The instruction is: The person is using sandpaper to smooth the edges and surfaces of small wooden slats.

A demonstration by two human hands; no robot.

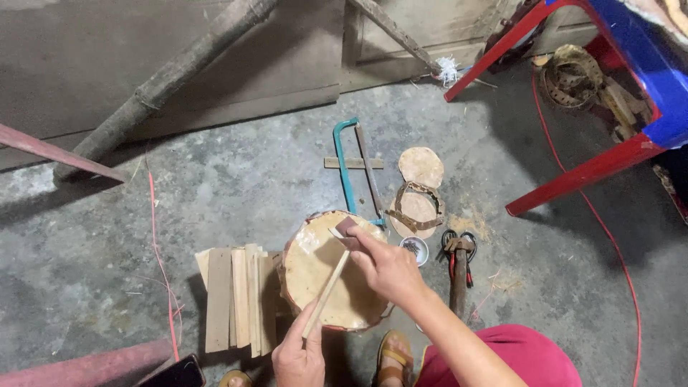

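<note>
A round log slice [315, 269] with a pale top stands on the concrete floor in front of me. My left hand [299, 355] grips the near end of a thin wooden strip [328, 290] that leans across the slice. My right hand [387, 266] holds a small dark-handled blade [344, 229] against the far end of the strip. A stack of flat wooden slats [233, 297] lies just left of the slice.
A teal-framed hacksaw [350, 168] lies beyond the slice, beside two round wooden discs [421, 166] and a metal ring. A small bowl [415, 249], pliers and a hammer [459, 276] lie right. A red-and-blue table leg [580, 175] stands far right; poles lean at the wall.
</note>
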